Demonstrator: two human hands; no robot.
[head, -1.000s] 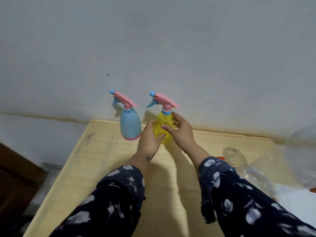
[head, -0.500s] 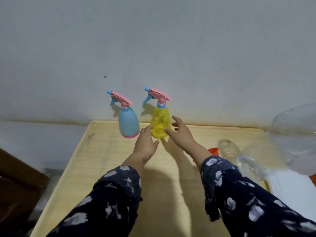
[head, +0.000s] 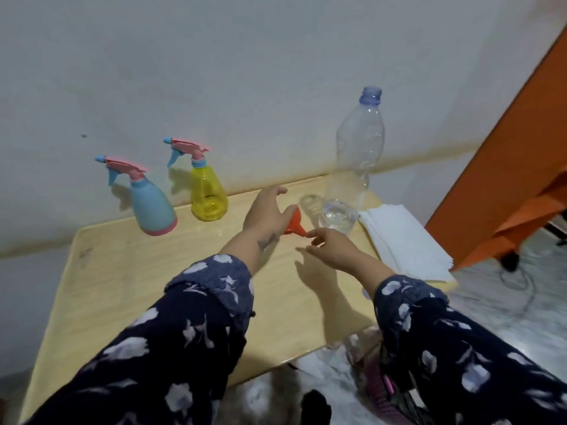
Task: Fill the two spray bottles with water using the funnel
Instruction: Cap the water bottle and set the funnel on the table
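A blue spray bottle (head: pixel 152 207) and a yellow spray bottle (head: pixel 207 194), both with pink trigger heads, stand upright at the back of the wooden table (head: pixel 129 286), against the wall. An orange funnel (head: pixel 296 223) lies on its side on the table, right of them. My left hand (head: pixel 268 210) hovers open just left of the funnel, partly covering it. My right hand (head: pixel 333 246) is open too, its fingertips close to the funnel's spout. A tall clear water bottle (head: pixel 352 167) without a cap stands behind the funnel, with a little water at its bottom.
A stack of white cloths or paper (head: pixel 402 240) lies at the table's right edge. An orange piece of furniture (head: pixel 515 167) stands to the right. A cable (head: pixel 521 280) lies on the marbled floor. Something pink and dark (head: pixel 383 384) sits below the table's front edge.
Both hands have let go of the yellow spray bottle and moved right to the funnel. The view has swung right, bringing the water bottle and cloths into sight.
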